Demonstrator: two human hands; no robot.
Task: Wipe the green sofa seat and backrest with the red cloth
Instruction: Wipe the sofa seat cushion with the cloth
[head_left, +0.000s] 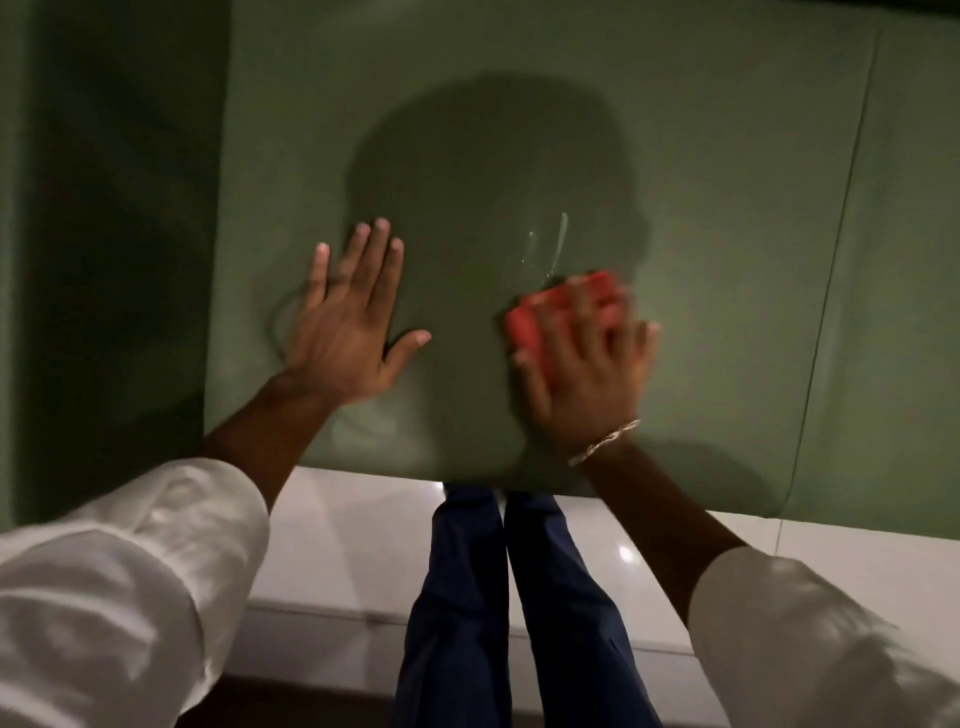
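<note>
Red cloth (540, 317) (blurred) angled up-right

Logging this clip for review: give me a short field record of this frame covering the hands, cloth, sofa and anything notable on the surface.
left hand: flat and open on the seat, fingers spread, holding nothing
right hand: pressing the cloth onto the seat, blurred by motion
cloth: red, bunched under the fingers, partly covered
seat: green, smooth, with a seam to the right
wet streak: thin shiny marks just beyond the cloth
wrist: thread band on the right one
backrest: cannot tell if it is in view
</note>
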